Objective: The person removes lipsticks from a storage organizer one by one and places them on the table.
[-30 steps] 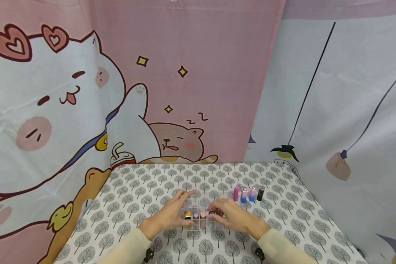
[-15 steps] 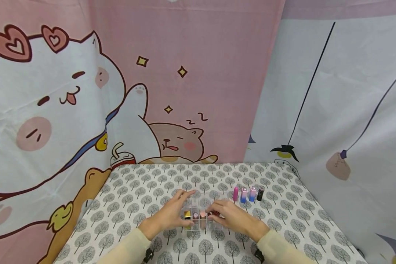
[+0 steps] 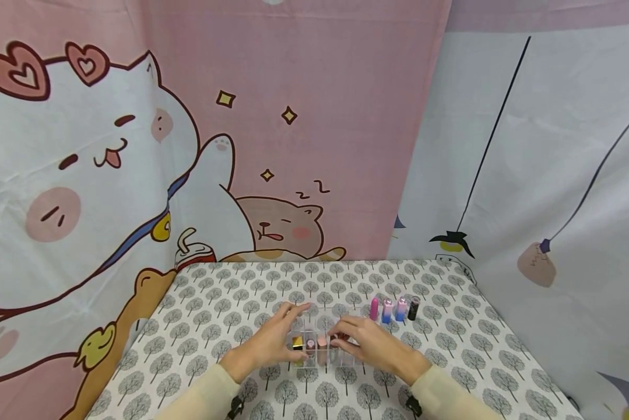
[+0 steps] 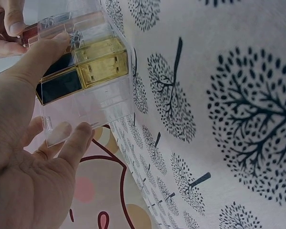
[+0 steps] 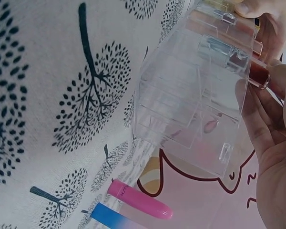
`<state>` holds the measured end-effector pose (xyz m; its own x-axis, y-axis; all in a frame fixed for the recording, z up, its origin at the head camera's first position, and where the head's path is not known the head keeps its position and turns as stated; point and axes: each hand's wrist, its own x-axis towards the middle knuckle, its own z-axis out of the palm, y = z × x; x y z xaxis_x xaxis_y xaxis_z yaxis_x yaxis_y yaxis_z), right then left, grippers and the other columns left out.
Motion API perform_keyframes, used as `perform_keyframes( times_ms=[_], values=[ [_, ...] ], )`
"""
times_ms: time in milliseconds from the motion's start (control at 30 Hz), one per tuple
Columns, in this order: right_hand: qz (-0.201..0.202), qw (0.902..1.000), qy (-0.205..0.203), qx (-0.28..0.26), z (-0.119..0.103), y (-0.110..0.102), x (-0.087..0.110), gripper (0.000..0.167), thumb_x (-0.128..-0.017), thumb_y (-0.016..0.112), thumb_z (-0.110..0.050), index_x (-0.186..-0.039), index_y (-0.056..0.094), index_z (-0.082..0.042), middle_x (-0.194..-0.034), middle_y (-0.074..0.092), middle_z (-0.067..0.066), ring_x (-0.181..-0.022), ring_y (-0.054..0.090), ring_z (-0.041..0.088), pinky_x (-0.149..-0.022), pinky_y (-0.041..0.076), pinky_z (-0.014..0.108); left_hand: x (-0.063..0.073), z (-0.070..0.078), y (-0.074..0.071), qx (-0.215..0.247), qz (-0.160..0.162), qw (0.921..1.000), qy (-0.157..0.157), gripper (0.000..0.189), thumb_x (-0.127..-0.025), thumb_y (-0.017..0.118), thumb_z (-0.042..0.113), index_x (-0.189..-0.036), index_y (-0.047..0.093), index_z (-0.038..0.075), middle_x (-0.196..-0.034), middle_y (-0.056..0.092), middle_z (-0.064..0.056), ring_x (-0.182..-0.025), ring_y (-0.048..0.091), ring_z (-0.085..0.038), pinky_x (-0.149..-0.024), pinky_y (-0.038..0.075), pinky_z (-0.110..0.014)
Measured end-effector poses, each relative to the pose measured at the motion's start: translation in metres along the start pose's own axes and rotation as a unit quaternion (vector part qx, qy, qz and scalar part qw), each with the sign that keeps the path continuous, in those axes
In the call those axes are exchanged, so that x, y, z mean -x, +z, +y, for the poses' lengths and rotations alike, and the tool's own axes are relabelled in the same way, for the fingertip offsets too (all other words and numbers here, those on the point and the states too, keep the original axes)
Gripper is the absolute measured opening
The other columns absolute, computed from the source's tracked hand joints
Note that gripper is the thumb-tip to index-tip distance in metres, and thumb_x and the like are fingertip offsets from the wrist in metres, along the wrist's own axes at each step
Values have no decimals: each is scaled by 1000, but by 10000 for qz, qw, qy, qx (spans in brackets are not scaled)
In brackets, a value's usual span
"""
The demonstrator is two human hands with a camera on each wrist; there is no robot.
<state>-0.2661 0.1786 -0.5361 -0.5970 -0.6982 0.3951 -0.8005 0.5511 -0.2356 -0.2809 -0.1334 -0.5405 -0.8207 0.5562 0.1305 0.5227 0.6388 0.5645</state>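
Note:
A clear divided organizer (image 5: 174, 95) stands on the patterned cloth. My left hand (image 3: 269, 339) grips its left end, thumb on the near side and fingers on the far side. Over its right half, my right hand (image 3: 371, 341) pinches the dark red top of a lip gloss tube (image 5: 259, 76). The tube's clear lower part lies within a compartment, beside a peach-topped tube (image 3: 322, 340). A gold-and-black lipstick (image 4: 102, 69) stands in the compartment nearest my left hand, with another small tube (image 3: 311, 344) between it and the peach one.
To the organizer's right stand a pink lipstick (image 3: 374, 309), two pink-and-blue tubes (image 3: 387, 311) and a black tube (image 3: 413, 308) in a row. A cartoon-printed curtain (image 3: 319, 146) hangs behind the table (image 3: 214, 326).
My right hand has shifted slightly left over the organizer with the lip gloss tube in its fingers. The left hand and the row of lipsticks stay put.

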Motion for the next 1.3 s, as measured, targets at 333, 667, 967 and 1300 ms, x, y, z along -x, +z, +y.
perform_keyframes(
  times_ms=[333, 667, 967, 1300],
  values=[
    [237, 9995, -219, -21, -1, -5, -2, 24, -111, 80, -23, -133, 82, -13, -124, 84, -4, -105, 79, 6, -94, 68, 16, 0, -1, 0, 50, 0, 10000, -10, 123, -85, 105, 33, -184, 31, 37, -157, 57, -11, -130, 71, -33, -110, 70, -52],
    [288, 9990, -296, -165, -2, -11, -2, 24, -113, 78, -18, -135, 81, -9, -126, 84, 0, -106, 82, 10, -93, 70, 19, 1, -1, 1, 39, 4, 10000, -33, 123, -86, 105, 35, -184, 32, 38, -156, 57, -11, -128, 71, -33, -107, 70, -49],
    [623, 9968, -469, 174, -2, -19, -2, 25, -108, 83, -15, -132, 82, -8, -124, 84, 1, -103, 83, 11, -93, 69, 17, 1, 0, 1, 35, 31, 10000, -28, 123, -85, 105, 34, -184, 31, 38, -158, 57, -12, -127, 72, -32, -109, 70, -51],
    [825, 9951, -446, 325, 2, -30, -1, 25, -106, 86, -15, -131, 83, -11, -124, 85, -2, -106, 83, 12, -96, 71, 22, 3, 2, 0, 99, 47, 9999, -54, 126, -84, 106, 31, -184, 30, 39, -160, 56, -12, -125, 72, -31, -107, 71, -46]
  ],
)
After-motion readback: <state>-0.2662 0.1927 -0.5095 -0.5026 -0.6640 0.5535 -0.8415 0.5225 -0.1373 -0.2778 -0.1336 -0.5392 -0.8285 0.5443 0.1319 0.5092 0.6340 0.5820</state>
